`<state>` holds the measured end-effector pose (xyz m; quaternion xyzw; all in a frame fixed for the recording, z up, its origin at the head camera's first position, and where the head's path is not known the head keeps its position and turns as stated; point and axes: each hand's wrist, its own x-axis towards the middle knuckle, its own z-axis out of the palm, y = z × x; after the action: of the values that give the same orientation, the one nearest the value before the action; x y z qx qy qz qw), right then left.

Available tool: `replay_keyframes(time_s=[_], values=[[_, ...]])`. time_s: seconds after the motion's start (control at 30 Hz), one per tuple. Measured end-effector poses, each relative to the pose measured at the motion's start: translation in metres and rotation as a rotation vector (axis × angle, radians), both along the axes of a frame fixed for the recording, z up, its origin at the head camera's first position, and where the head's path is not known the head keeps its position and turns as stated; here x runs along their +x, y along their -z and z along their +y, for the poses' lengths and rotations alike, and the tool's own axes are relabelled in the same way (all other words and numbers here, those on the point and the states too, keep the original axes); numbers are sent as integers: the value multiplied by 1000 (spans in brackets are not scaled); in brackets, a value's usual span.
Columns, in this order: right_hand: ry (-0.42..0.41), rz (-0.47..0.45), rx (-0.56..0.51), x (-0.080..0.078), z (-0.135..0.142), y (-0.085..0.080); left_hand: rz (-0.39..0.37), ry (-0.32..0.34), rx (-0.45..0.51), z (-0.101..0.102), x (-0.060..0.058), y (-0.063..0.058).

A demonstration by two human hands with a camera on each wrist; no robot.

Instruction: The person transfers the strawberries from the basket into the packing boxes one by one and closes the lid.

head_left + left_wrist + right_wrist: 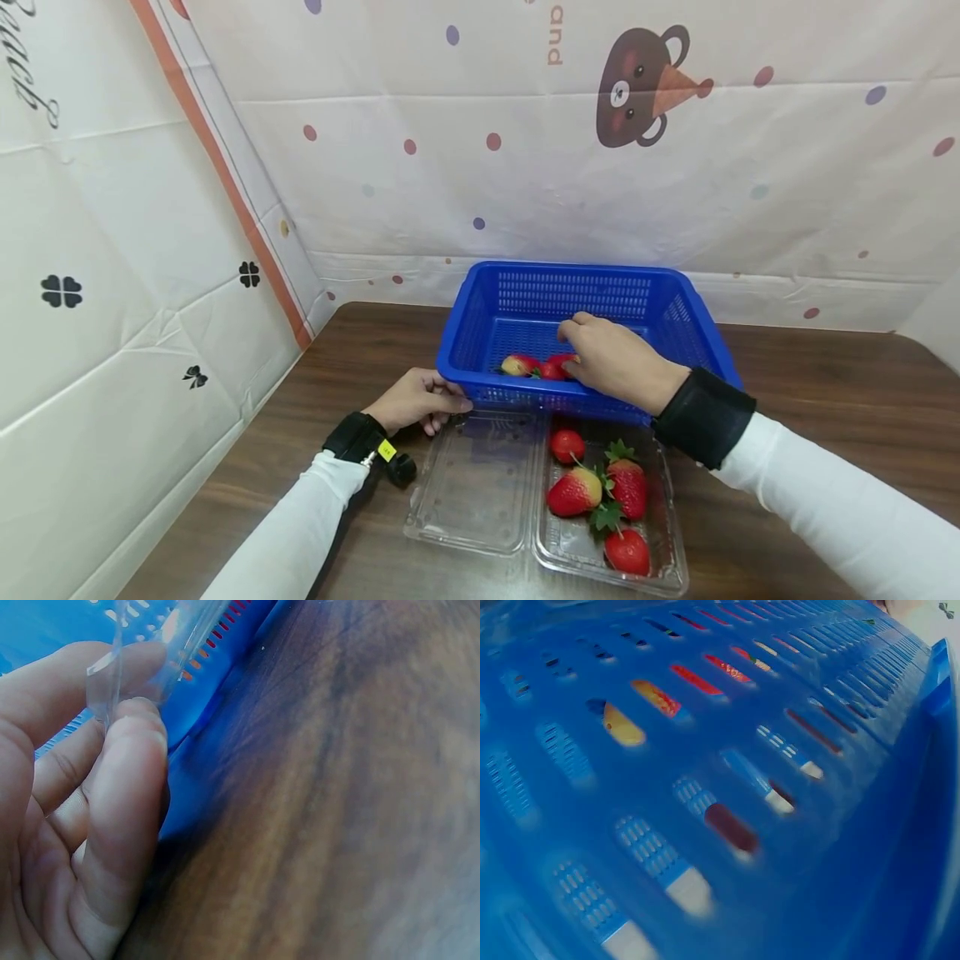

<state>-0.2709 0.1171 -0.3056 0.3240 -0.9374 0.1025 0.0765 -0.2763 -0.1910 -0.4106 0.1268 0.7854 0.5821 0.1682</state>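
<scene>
My right hand (617, 360) is inside the blue plastic basket (588, 410), over the strawberries (519, 365) at its near side. Its thumb and index finger stand apart with no fruit visible between them; the other fingers are hidden. The right wrist view shows only the slotted basket wall (780, 847), with bits of red and yellow fruit through the slots. My left hand (422, 402) pinches the rim of the lid (480, 487) of a clear clamshell box between thumb and index finger. In the left wrist view the clear plastic edge (103, 686) lies between these fingers.
The open clamshell's tray (553, 546) lies before the basket, holding several strawberries (628, 490), some with green leaves. A brown wooden table (810, 467) carries everything. Patterned white cloth (420, 192) hangs behind and at the left.
</scene>
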Motion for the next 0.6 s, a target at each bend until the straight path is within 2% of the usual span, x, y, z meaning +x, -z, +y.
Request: replay_keyframes(time_s=[0.37,0.6], values=[[-43,-48,48,-3,-2,-13,-1,8,9,1,-1,0],[-41,-72,56,-4,-4,-26,-1,-1,2,0,-1,1]])
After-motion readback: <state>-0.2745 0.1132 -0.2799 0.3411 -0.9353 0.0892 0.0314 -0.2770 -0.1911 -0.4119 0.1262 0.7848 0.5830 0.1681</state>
